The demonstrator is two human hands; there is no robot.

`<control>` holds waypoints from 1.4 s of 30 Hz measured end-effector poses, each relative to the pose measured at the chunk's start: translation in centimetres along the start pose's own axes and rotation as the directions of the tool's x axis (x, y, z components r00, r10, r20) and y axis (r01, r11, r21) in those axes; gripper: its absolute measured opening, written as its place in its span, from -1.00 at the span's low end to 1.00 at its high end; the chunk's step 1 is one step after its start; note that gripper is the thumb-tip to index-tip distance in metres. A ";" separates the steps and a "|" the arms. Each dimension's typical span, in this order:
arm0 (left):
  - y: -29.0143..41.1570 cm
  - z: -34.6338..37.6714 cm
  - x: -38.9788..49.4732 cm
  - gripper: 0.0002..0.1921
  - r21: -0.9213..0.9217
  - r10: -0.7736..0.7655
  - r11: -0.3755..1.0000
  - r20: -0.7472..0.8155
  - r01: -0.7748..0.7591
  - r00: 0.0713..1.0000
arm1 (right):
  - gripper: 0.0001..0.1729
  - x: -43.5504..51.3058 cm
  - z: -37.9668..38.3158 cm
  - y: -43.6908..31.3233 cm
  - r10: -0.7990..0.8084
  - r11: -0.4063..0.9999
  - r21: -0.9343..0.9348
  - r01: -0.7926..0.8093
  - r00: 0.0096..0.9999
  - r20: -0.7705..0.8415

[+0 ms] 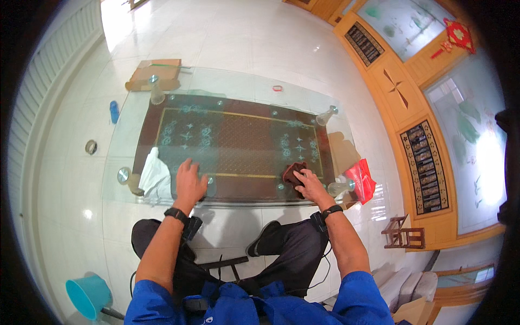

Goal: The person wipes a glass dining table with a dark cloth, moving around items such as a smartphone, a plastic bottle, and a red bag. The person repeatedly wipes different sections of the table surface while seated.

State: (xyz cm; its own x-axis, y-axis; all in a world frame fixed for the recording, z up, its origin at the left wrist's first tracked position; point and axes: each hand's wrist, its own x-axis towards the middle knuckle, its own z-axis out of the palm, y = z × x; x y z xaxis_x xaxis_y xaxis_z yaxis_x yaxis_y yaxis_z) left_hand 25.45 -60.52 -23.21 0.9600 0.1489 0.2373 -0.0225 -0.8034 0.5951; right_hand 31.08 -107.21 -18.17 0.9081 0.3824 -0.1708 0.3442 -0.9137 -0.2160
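A low glass table (248,150) with a patterned dark brown lower surface stands before me. My right hand (309,185) presses on a crumpled dark red cloth (293,172) near the table's near right part. Over the near left part of the glass is my left hand (190,183), its fingers apart and nothing in it; whether it touches the glass I cannot tell. Left of that hand, a white cloth or paper with a pointed top (155,174) lies at the near left corner.
Around the table are flattened cardboard (162,73), a blue bottle (114,112), a tape roll (91,147) and a red plastic bag (361,180). A turquoise bucket (89,296) stands at lower left, a small wooden stool (403,233) at right, by the wooden partition (390,118).
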 end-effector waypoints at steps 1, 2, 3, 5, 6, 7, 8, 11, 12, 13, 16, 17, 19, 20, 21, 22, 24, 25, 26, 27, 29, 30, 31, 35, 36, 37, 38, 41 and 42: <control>-0.1 -0.4 0.5 -0.54 -0.023 -0.006 1.000 -0.045 0.005 0.999 | -0.23 0.3 -0.1 -0.7 -0.038 0.999 -0.007 0.037 0.999 -0.018; -0.3 -0.9 1.2 -0.56 -0.041 0.005 0.999 -0.075 -0.008 0.997 | -0.23 0.5 -0.1 -1.4 -0.055 0.998 -0.016 0.055 0.998 -0.016; -0.5 -1.4 2.1 -0.58 -0.059 0.003 0.998 -0.096 -0.009 0.995 | -0.22 0.7 -0.2 -2.0 -0.047 0.998 -0.035 0.047 0.999 0.005; -0.8 -2.6 3.5 -0.60 -0.129 -0.003 0.991 -0.151 -0.017 0.988 | -0.20 1.1 -0.2 -3.2 -0.099 0.995 -0.034 0.098 0.995 -0.011; -1.0 -3.2 3.9 -0.60 -0.181 -0.009 0.983 -0.184 -0.025 0.983 | -0.19 1.3 -0.1 -3.8 -0.076 0.996 -0.050 0.077 0.997 0.016; -1.2 -3.9 4.3 -0.61 -0.231 -0.014 0.972 -0.223 -0.039 0.975 | -0.19 1.5 -0.1 -4.5 -0.094 0.995 -0.039 0.094 0.996 0.006; -1.3 -4.6 4.5 -0.60 -0.285 -0.075 0.958 -0.201 0.015 0.977 | -0.20 1.7 0.0 -5.2 -0.135 0.990 -0.046 0.134 0.991 -0.019; -1.4 -6.5 4.9 -0.60 -0.455 -0.242 0.876 -0.121 0.163 0.963 | -0.24 2.7 0.4 -8.0 -0.160 0.985 -0.067 0.158 0.987 -0.019; -1.5 -7.2 5.3 -0.61 -0.515 -0.290 0.831 -0.084 0.208 0.953 | -0.24 3.3 0.5 -9.2 -0.202 0.978 -0.061 0.200 0.979 -0.031; -1.6 -7.9 5.5 -0.61 -0.574 -0.321 0.786 -0.064 0.229 0.945 | -0.24 3.7 0.8 -10.5 -0.225 0.973 -0.054 0.223 0.974 -0.031; -2.0 -10.0 5.7 -0.58 -0.641 -0.391 0.719 -0.053 0.269 0.919 | -0.25 5.4 1.8 -15.1 -0.319 0.947 0.008 0.320 0.946 -0.060; -2.3 -10.7 5.7 -0.57 -0.658 -0.407 0.698 -0.038 0.284 0.912 | -0.25 6.0 2.2 -16.8 -0.362 0.931 0.022 0.364 0.929 -0.074; -2.6 -11.6 5.6 -0.58 -0.668 -0.435 0.681 -0.038 0.301 0.900 | -0.25 7.0 3.1 -20.4 -0.435 0.896 0.059 0.440 0.896 -0.084; -2.7 -12.0 5.6 -0.58 -0.676 -0.446 0.672 -0.043 0.302 0.894 | -0.25 7.5 3.6 -22.2 -0.467 0.877 0.084 0.473 0.881 -0.079; -2.8 -12.2 5.6 -0.58 -0.682 -0.457 0.664 -0.044 0.308 0.888 | -0.24 7.7 4.1 -24.0 -0.504 0.854 0.109 0.509 0.860 -0.078; -2.9 -12.5 5.6 -0.58 -0.689 -0.468 0.655 -0.047 0.310 0.882 | -0.23 8.0 4.6 -25.7 -0.539 0.828 0.135 0.544 0.839 -0.076; -3.2 -12.8 5.3 -0.58 -0.700 -0.489 0.639 -0.051 0.319 0.871 | -0.22 8.2 5.6 -28.9 -0.599 0.777 0.159 0.609 0.793 -0.110; -3.3 -12.9 5.3 -0.57 -0.704 -0.497 0.633 -0.051 0.322 0.866 | -0.22 8.0 5.9 -30.1 -0.604 0.770 0.174 0.614 0.789 -0.113; -3.4 -13.0 5.2 -0.57 -0.711 -0.496 0.631 -0.059 0.312 0.866 | -0.21 7.7 6.2 -31.0 -0.602 0.768 0.192 0.611 0.791 -0.109; -3.5 -13.1 5.2 -0.58 -0.715 -0.503 0.618 -0.041 0.327 0.863 | -0.21 7.4 6.2 -31.6 -0.606 0.760 0.214 0.614 0.788 -0.109; -3.9 -13.3 5.1 -0.60 -0.728 -0.500 0.601 -0.018 0.332 0.866 | -0.22 6.8 6.1 -32.0 -0.563 0.795 0.232 0.561 0.824 -0.064; -3.9 -13.3 5.1 -0.60 -0.731 -0.503 0.596 -0.017 0.332 0.864 | -0.23 6.5 6.1 -31.9 -0.541 0.810 0.243 0.534 0.840 -0.042; -3.9 -13.3 5.1 -0.60 -0.735 -0.505 0.590 -0.014 0.334 0.863 | -0.23 6.2 6.1 -31.7 -0.544 0.811 0.231 0.537 0.838 -0.037; -3.6 -13.3 5.1 -0.59 -0.743 -0.508 0.574 0.007 0.344 0.862 | -0.21 4.0 5.8 -29.1 -0.558 0.811 0.172 0.559 0.828 -0.056; -3.5 -13.4 5.1 -0.59 -0.736 -0.504 0.583 0.004 0.343 0.864 | -0.20 3.2 5.6 -28.1 -0.569 0.804 0.154 0.574 0.819 -0.078; -3.5 -13.4 5.1 -0.59 -0.735 -0.498 0.588 0.000 0.338 0.867 | -0.20 2.5 5.3 -26.9 -0.548 0.822 0.141 0.552 0.833 -0.073; -3.5 -13.5 5.1 -0.59 -0.737 -0.493 0.591 -0.006 0.330 0.870 | -0.19 1.8 4.8 -25.7 -0.532 0.834 0.130 0.537 0.844 -0.074; -3.3 -13.4 5.2 -0.59 -0.749 -0.493 0.581 -0.012 0.319 0.870 | -0.19 -0.4 3.7 -22.3 -0.452 0.884 0.095 0.457 0.889 -0.070; -3.3 -13.4 5.3 -0.60 -0.748 -0.491 0.582 -0.011 0.319 0.871 | -0.18 -0.8 3.6 -21.5 -0.410 0.907 0.079 0.414 0.910 -0.064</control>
State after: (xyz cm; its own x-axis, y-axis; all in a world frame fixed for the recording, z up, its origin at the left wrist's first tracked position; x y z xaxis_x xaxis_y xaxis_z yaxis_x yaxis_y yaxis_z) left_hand 26.84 -49.36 -13.68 0.8442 0.5304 -0.0776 0.0842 0.0117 0.9964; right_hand 22.09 -87.41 -16.82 0.7005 0.7136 -0.0049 0.6692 -0.6593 -0.3429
